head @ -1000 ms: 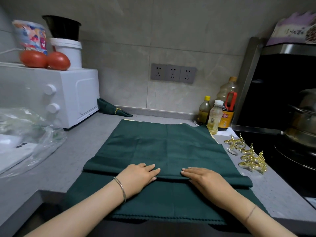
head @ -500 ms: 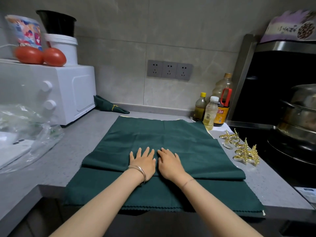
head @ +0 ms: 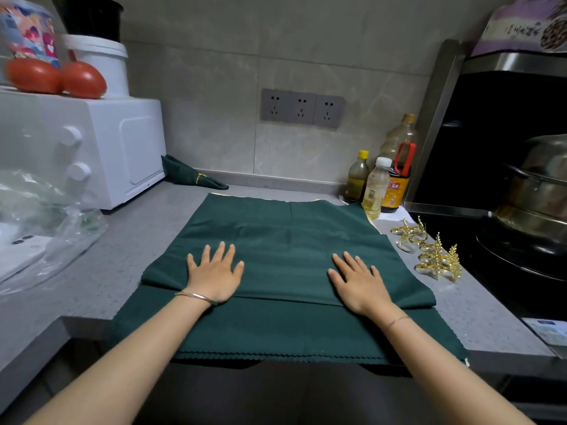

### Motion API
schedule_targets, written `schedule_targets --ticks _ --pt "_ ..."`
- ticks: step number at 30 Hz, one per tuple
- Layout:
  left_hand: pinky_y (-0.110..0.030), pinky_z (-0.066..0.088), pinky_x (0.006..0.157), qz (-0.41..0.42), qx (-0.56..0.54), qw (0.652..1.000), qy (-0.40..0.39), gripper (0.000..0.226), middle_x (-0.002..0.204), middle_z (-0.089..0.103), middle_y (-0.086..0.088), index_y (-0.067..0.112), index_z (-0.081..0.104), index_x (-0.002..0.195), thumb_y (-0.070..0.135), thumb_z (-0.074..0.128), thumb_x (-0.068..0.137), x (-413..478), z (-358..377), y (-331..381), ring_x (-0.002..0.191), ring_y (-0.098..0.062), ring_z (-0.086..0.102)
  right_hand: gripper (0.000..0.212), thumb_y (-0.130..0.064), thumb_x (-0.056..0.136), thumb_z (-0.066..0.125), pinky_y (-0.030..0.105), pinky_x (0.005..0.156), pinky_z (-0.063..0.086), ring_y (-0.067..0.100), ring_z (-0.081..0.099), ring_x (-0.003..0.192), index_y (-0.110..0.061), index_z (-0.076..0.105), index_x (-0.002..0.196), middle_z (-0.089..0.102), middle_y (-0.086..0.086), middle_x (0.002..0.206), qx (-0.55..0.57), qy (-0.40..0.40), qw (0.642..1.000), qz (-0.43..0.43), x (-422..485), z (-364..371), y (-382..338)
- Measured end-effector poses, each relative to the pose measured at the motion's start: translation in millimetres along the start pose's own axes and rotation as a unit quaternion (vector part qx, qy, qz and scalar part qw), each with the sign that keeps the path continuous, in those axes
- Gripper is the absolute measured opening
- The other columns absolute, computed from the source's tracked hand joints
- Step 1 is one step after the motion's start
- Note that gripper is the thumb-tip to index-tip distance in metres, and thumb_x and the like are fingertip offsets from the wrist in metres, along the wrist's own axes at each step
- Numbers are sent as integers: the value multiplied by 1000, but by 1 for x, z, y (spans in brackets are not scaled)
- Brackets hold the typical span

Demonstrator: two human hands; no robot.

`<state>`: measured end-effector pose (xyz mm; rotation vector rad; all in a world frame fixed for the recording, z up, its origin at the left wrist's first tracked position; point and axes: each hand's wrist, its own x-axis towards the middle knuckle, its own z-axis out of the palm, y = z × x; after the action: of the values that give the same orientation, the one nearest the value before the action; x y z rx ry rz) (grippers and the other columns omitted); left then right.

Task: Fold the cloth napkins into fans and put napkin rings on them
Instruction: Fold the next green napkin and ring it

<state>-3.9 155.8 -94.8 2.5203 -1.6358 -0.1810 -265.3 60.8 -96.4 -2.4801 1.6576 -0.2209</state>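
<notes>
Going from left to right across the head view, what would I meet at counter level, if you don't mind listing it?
white oven → left hand → right hand → gold napkin rings → steel pot

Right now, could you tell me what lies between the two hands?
Only a bare stretch of the green napkin, between the left hand and right hand, in the head view.
</notes>
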Motion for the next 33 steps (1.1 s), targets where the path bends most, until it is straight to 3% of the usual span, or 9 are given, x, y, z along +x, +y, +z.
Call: schedule_targets --ticks 6,12,15,22,26,30,33 --pt "-52 -2 116 -28 2 1000 1 68 160 -5 6 28 2 153 62 16 95 6 -7 -21 148 -23 -5 60 -51 100 19 34 119 3 13 0 147 -23 8 152 1 -4 160 -12 2 999 36 -6 -13 55" --pt "-49 -2 118 -19 -8 1000 3 61 160 -2 7 35 6 152 60 17 96 10 -10 -38 148 -22 -3 66 -54 98 19 39 119 0 14 -3 147 -20 4 152 -4 -2 160 -22 -32 997 63 -1 -17 64" --pt "-49 -4 118 -17 -9 1000 6 61 160 -2 7 35 6 152 59 17 97 12 -9 -40 148 -22 -4 71 -60 95 27 40 117 -2 15 -2 147 -22 10 152 -1 -1 160 17 -58 997 52 12 -23 44" --pt "-49 -6 117 -21 -14 1000 14 62 161 -4 4 37 5 152 61 16 96 13 -5 -41 146 -31 -9 61 -49 94 47 33 118 14 17 21 144 -15 37 144 26 6 155 94 -44 988 -117 95 -20 -56" --pt "-51 -7 117 -23 -11 1000 16 61 161 -5 4 38 3 151 61 15 96 14 -4 -40 145 -35 -11 62 -54 91 48 36 112 27 24 36 135 -14 43 139 40 8 145 73 -50 992 -95 133 -9 -85" --pt "-52 -8 116 -21 -4 1000 18 61 160 -7 3 38 1 151 61 13 96 16 -3 -40 145 -35 -12 61 -64 88 45 40 102 34 29 42 124 -13 52 120 49 9 130 7 -10 998 -61 160 -7 -101" --pt "-52 -8 116 -22 -3 999 24 62 160 -7 3 37 1 152 60 13 96 16 -2 -41 145 -35 -12 59 -64 89 42 38 97 36 30 48 119 -12 52 116 56 9 126 3 -46 997 -61 170 -10 -126"
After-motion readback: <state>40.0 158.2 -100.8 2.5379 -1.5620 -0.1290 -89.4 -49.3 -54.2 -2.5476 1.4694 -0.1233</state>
